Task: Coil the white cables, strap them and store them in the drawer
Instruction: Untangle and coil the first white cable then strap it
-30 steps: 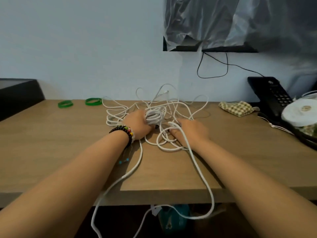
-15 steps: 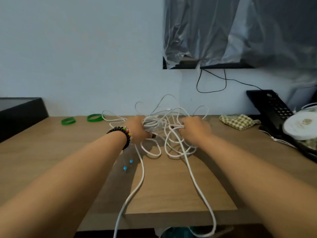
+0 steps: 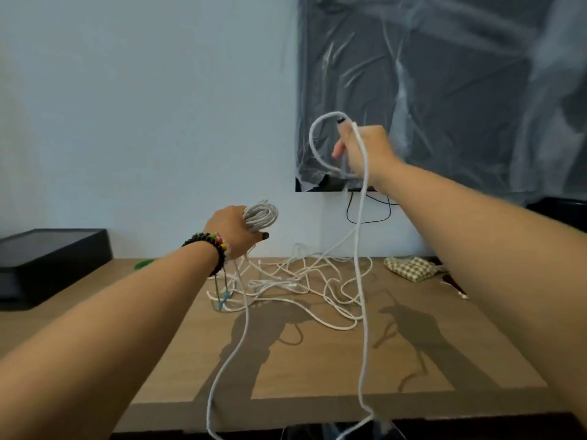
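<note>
White cables (image 3: 298, 281) — coil in left hand (image 3: 233, 231) grip, vertical strand in right hand (image 3: 365, 147) grip.

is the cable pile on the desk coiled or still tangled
Tangled: the loose cable sprawls in crossing loops on the desk; only the bundle in the left hand is coiled.

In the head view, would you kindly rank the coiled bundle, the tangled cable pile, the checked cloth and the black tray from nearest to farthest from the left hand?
1. Coiled bundle: gripped in the left hand.
2. Tangled cable pile: on the desk just below and right of it.
3. Black tray at far left and checked cloth at right: both much farther, too close to call.
</note>
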`<act>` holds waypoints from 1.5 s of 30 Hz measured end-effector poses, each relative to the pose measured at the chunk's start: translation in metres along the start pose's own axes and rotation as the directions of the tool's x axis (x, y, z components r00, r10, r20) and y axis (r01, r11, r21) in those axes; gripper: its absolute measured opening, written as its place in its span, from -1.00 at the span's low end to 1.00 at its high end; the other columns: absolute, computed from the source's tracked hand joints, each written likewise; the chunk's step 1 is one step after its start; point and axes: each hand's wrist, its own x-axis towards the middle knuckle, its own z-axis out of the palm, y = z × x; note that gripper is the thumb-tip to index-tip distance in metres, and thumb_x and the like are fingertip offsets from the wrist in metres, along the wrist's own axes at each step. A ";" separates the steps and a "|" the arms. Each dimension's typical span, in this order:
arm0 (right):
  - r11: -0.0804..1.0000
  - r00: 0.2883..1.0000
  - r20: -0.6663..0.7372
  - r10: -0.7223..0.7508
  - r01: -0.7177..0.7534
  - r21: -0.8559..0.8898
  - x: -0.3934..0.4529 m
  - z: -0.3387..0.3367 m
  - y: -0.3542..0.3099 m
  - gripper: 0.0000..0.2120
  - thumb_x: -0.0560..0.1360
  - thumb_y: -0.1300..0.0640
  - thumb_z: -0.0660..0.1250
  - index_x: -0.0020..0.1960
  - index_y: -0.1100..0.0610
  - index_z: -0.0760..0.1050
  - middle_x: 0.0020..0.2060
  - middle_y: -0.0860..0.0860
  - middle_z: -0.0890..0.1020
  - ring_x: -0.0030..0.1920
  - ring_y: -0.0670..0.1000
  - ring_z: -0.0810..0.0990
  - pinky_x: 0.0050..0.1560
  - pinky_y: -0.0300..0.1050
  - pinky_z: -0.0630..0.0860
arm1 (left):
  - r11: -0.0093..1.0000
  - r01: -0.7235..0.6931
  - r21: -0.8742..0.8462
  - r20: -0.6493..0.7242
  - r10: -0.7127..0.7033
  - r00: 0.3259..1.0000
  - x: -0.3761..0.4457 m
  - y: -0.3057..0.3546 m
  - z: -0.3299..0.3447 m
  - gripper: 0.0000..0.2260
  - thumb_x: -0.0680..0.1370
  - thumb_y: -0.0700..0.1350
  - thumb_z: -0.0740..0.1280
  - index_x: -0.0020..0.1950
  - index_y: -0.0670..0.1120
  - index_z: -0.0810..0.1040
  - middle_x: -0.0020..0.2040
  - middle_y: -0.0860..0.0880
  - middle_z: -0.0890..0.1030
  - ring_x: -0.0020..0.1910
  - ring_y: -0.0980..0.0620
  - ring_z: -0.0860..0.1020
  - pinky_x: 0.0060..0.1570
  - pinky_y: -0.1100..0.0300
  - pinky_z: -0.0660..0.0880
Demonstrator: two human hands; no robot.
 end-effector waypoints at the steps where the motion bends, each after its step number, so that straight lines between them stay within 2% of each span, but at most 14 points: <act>1: 0.998 1.000 -0.025 -0.017 0.019 0.065 0.002 -0.005 -0.011 -0.48 0.64 -0.05 0.11 -0.44 0.11 0.48 -0.71 -0.12 0.35 -0.63 -0.17 0.33 -0.49 -0.29 0.29 | 1.000 0.009 0.010 -0.023 -0.008 1.000 -0.001 0.001 -0.005 -0.72 0.51 0.05 0.42 0.01 -0.16 0.58 -0.08 -0.13 0.64 -0.04 -0.17 0.57 -0.05 0.02 0.52; 5: 0.971 0.988 -0.084 -0.128 0.142 0.194 0.002 -0.023 -0.039 -0.44 0.62 -0.16 0.07 -0.43 0.10 0.48 -0.65 -0.10 0.32 -0.59 -0.13 0.31 -0.40 -0.19 0.26 | 0.999 0.043 -0.024 -0.091 -0.045 0.995 -0.006 0.004 -0.018 -0.72 0.50 0.10 0.41 -0.06 -0.12 0.55 -0.20 -0.06 0.57 -0.16 -0.10 0.52 -0.18 0.12 0.44; 10: 0.963 0.965 -0.056 -0.258 0.261 0.072 -0.008 -0.035 -0.055 -0.46 0.60 -0.19 0.11 -0.39 0.09 0.53 -0.66 -0.13 0.40 -0.55 -0.18 0.37 -0.28 -0.17 0.33 | 0.988 0.031 -0.150 -0.080 -0.044 0.996 -0.018 0.008 -0.031 -0.70 0.48 0.07 0.44 -0.26 -0.10 0.46 -0.36 -0.03 0.51 -0.28 -0.08 0.50 -0.28 0.16 0.39; 14: 0.940 0.968 -0.019 -0.248 0.246 0.236 -0.020 -0.034 -0.064 -0.43 0.62 -0.18 0.08 -0.42 0.11 0.51 -0.64 -0.10 0.31 -0.58 -0.15 0.28 -0.39 -0.20 0.28 | 0.853 0.096 -0.514 0.099 -0.052 0.994 -0.040 0.021 -0.019 -0.76 0.44 -0.03 0.51 -0.09 -0.19 0.61 -0.24 -0.09 0.62 -0.37 0.01 0.54 -0.28 0.15 0.58; 18: 0.859 0.980 -0.061 -0.190 0.196 0.472 -0.023 -0.041 -0.083 -0.41 0.65 -0.12 0.05 -0.42 0.15 0.48 -0.60 -0.03 0.25 -0.58 -0.07 0.20 -0.44 -0.23 0.24 | 0.812 0.137 -0.567 0.225 -0.007 0.974 -0.065 0.051 0.010 -0.84 0.47 -0.10 0.48 -0.19 -0.13 0.55 -0.36 -0.02 0.53 -0.46 0.08 0.47 -0.49 0.31 0.45; 23: 0.778 0.990 -0.089 -0.112 0.143 0.612 -0.024 -0.065 -0.090 -0.38 0.66 -0.11 0.04 -0.47 0.15 0.46 -0.58 -0.01 0.24 -0.55 -0.04 0.15 -0.45 -0.21 0.17 | 0.769 0.135 -0.624 0.323 0.097 0.941 -0.081 0.078 0.050 -0.94 0.49 -0.18 0.46 -0.14 -0.15 0.61 -0.29 -0.05 0.60 -0.44 0.11 0.48 -0.43 0.30 0.49; 26: 0.856 0.994 -0.103 -0.040 0.087 0.510 -0.030 -0.086 -0.074 -0.39 0.65 -0.14 0.05 -0.44 0.16 0.45 -0.61 -0.03 0.26 -0.57 -0.05 0.18 -0.46 -0.25 0.19 | 0.763 0.150 -0.629 0.335 0.092 0.938 -0.083 0.082 0.060 -0.85 0.49 -0.17 0.45 -0.24 -0.09 0.53 -0.38 -0.02 0.53 -0.52 0.16 0.45 -0.51 0.33 0.42; 29: 0.963 0.998 -0.042 -0.044 0.054 0.264 -0.034 -0.098 -0.042 -0.46 0.65 -0.11 0.08 -0.34 0.21 0.49 -0.64 -0.07 0.26 -0.59 -0.08 0.19 -0.48 -0.25 0.17 | 0.713 0.170 -0.681 0.301 0.061 0.952 -0.079 0.085 0.052 -0.83 0.50 -0.20 0.44 -0.26 -0.10 0.52 -0.46 0.01 0.49 -0.58 0.18 0.44 -0.54 0.34 0.38; 33: 0.993 0.968 0.244 -0.054 0.079 -0.091 -0.058 -0.088 -0.005 -0.61 0.63 -0.05 0.17 -0.14 0.22 0.56 -0.55 -0.03 0.31 -0.57 -0.08 0.25 -0.48 -0.19 0.25 | 0.605 0.168 -0.779 0.234 0.032 0.972 -0.063 0.094 0.022 -0.88 0.47 -0.16 0.48 -0.16 -0.21 0.63 -0.52 0.03 0.47 -0.50 0.07 0.45 -0.52 0.28 0.37; 36: 0.968 0.915 0.399 0.055 0.050 -0.247 -0.084 -0.065 0.004 -0.71 0.55 -0.13 0.27 -0.20 0.05 0.52 -0.50 -0.01 0.37 -0.55 -0.09 0.32 -0.50 -0.21 0.34 | 0.471 0.125 -0.873 0.182 0.077 0.980 -0.052 0.103 -0.007 -0.86 0.37 -0.14 0.53 -0.21 -0.17 0.62 -0.38 -0.12 0.51 -0.47 0.02 0.44 -0.42 0.20 0.40; 38: 0.967 0.864 0.488 0.122 0.007 -0.254 -0.098 -0.047 0.008 -0.71 0.50 -0.22 0.30 -0.24 -0.03 0.48 -0.54 -0.08 0.39 -0.55 -0.11 0.33 -0.47 -0.22 0.35 | 0.386 0.093 -0.918 0.141 0.097 0.985 -0.045 0.106 -0.025 -0.89 0.44 -0.19 0.49 -0.19 -0.17 0.59 -0.36 -0.11 0.57 -0.46 0.04 0.50 -0.41 0.21 0.45; 40: 0.987 0.831 0.537 0.141 -0.074 -0.145 -0.108 -0.030 0.010 -0.72 0.46 -0.21 0.36 -0.16 0.01 0.54 -0.61 -0.16 0.37 -0.58 -0.16 0.31 -0.47 -0.25 0.31 | 0.353 0.075 -0.933 0.121 0.110 0.987 -0.043 0.107 -0.042 -0.91 0.53 -0.23 0.40 -0.17 -0.20 0.58 -0.41 -0.03 0.59 -0.50 0.10 0.53 -0.47 0.27 0.46; 42: 0.989 0.830 0.539 0.144 -0.140 -0.049 -0.112 -0.013 0.009 -0.72 0.43 -0.12 0.45 0.01 0.06 0.61 -0.63 -0.18 0.39 -0.60 -0.19 0.32 -0.52 -0.30 0.28 | 0.366 0.050 -0.929 0.092 0.098 0.991 -0.040 0.104 -0.054 -0.87 0.53 -0.20 0.40 -0.21 -0.18 0.61 -0.40 -0.04 0.55 -0.54 0.13 0.45 -0.51 0.28 0.40; 45: 0.989 0.829 0.542 0.139 -0.091 -0.114 -0.111 0.006 0.000 -0.85 0.42 0.04 0.49 -0.13 0.13 0.64 -0.49 -0.09 0.53 -0.49 -0.12 0.42 -0.50 -0.32 0.33 | 0.396 0.008 -0.918 0.045 0.083 0.996 -0.038 0.096 -0.065 -0.78 0.50 -0.16 0.44 -0.36 -0.07 0.66 -0.26 -0.18 0.52 -0.51 0.09 0.39 -0.37 0.15 0.37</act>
